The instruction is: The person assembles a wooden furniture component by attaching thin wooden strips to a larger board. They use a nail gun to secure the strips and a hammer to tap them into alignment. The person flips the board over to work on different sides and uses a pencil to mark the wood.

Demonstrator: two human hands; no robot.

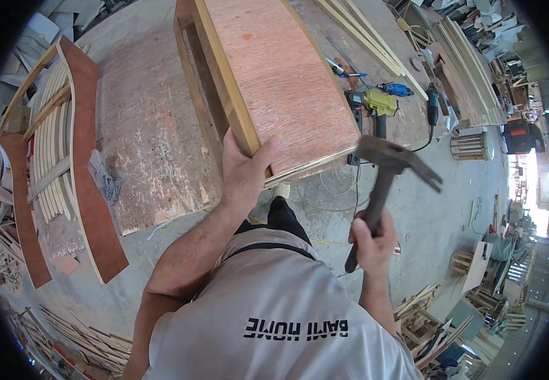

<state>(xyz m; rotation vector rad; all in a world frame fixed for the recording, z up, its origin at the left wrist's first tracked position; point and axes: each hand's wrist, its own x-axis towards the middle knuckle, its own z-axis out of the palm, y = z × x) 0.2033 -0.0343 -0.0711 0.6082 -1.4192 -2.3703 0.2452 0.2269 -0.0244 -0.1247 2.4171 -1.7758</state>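
Observation:
My left hand [242,164] grips the near corner of a wooden frame [231,82], its thumb over the edge strip and its fingers down the side. Reddish plywood [280,76] covers the frame's upper face, and an open slot runs along its left side. In my right hand [376,240] is a claw hammer [389,166], held by its dark handle. The hammer's head is up, apart from the frame, with the claw pointing right.
A worn worktable [147,145] carries the frame. At its right lie a yellow-green air nailer [381,102], a blue tool [396,89] and light wood strips [369,38]. A curved wooden frame [84,126] stands at left. Scrap wood [433,323] is piled at lower right.

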